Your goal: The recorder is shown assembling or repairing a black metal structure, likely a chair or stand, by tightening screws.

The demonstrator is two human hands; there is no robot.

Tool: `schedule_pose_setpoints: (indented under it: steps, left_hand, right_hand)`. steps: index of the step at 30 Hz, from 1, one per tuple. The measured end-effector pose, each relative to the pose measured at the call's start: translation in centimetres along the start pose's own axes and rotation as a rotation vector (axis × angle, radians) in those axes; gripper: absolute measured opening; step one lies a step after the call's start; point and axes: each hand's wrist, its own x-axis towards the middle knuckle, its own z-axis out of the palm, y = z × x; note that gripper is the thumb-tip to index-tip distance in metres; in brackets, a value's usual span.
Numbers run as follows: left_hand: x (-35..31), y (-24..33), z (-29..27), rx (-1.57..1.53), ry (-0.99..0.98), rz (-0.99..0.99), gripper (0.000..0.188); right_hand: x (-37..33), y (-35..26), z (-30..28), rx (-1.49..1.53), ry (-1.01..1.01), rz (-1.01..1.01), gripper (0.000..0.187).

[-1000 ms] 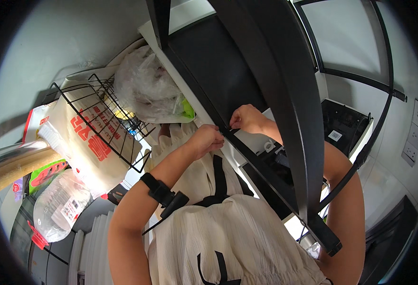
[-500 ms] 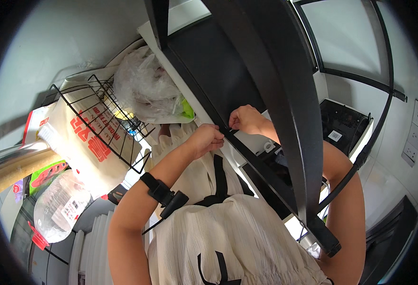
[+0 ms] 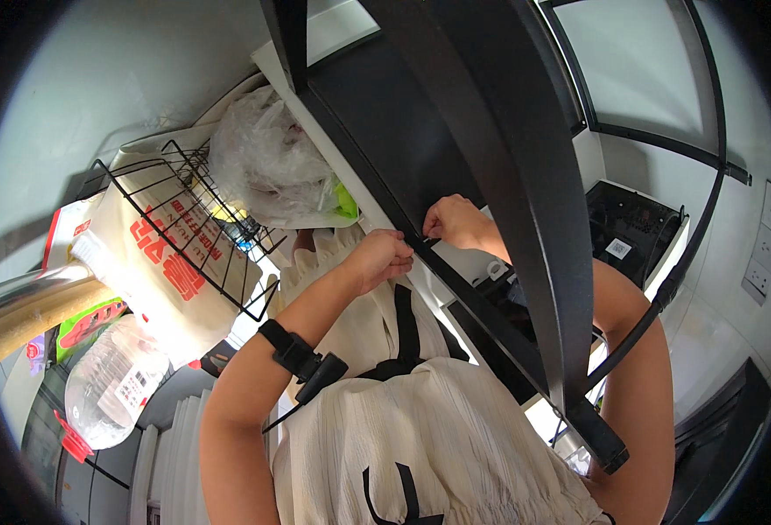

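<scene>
At the corner of a black metal rack bar my two hands meet, one on each side. My left hand is closed with the fingers curled and pressed together at the bar's end; anything in them is too small to make out. On the other side, my right hand pinches at the same spot, thumb against fingers, with its hold hidden. A black shelf panel with a pale edge lies just beyond. The rack's wide black post crosses in front of my right forearm.
To the left hang a black wire basket and a printed cream bag. A clear plastic bag sits beside the shelf. A large clear bottle stands lower left. Wall sockets and a black appliance are at right.
My right hand has shifted very slightly at the bar's corner. The left hand stays in place, and both remain closed.
</scene>
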Motion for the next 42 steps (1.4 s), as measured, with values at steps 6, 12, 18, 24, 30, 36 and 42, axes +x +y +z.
schedule_pose_setpoints:
  steps: [6, 12, 18, 24, 30, 36, 42]
  left_hand:
    - [0.1, -0.2, -0.1, -0.029, 0.006, 0.023, 0.065]
    - [0.5, -0.4, -0.4, -0.033, 0.000, 0.024, 0.065]
    - [0.5, -0.3, -0.4, -0.031, -0.001, 0.026, 0.065]
    - [0.2, 0.0, 0.1, -0.024, 0.007, -0.005, 0.066]
    - [-0.3, 0.2, 0.5, -0.033, 0.041, -0.006, 0.068]
    - [0.3, -0.1, -0.2, -0.056, 0.012, -0.006, 0.065]
    - [0.5, -0.3, -0.5, -0.079, 0.006, -0.009, 0.056]
  right_hand:
    - [0.1, 0.5, 0.7, 0.015, 0.030, 0.018, 0.010]
    - [-0.1, 0.1, 0.5, 0.021, 0.039, 0.014, 0.010]
    - [0.0, 0.1, 0.9, -0.018, 0.079, 0.044, 0.009]
    - [-0.2, 0.4, 1.3, -0.034, 0.133, -0.005, 0.008]
    - [-0.2, 0.5, 1.4, -0.067, 0.161, 0.003, 0.010]
    - [-0.1, 0.8, 1.4, -0.075, 0.141, 0.000, 0.011]
    - [-0.4, 0.5, 1.0, -0.039, 0.098, 0.015, 0.011]
